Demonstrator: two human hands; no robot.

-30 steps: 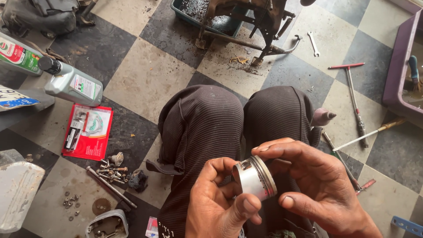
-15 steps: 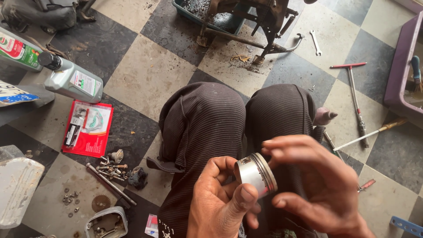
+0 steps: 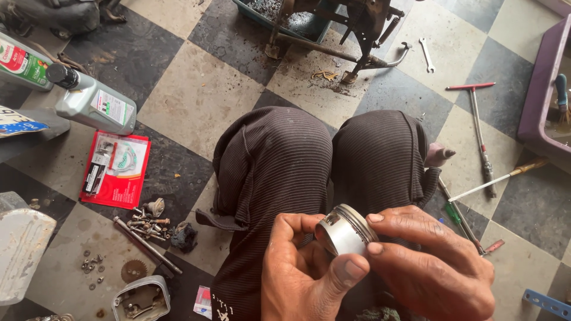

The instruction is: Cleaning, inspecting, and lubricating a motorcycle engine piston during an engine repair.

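Piston (image 3: 345, 230) remains held over the knees, now turned so its ringed rim faces right. Left hand (image 3: 303, 276) fingers cup the skirt; right hand (image 3: 437, 261) fingers have shifted onto the rim, working the ring.

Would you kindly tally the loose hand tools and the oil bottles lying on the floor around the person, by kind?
T-handle wrench: 1
Open-end spanner: 1
Screwdrivers (wooden-handled, green-handled): 2
Oil bottles (grey, green): 2
Total: 6
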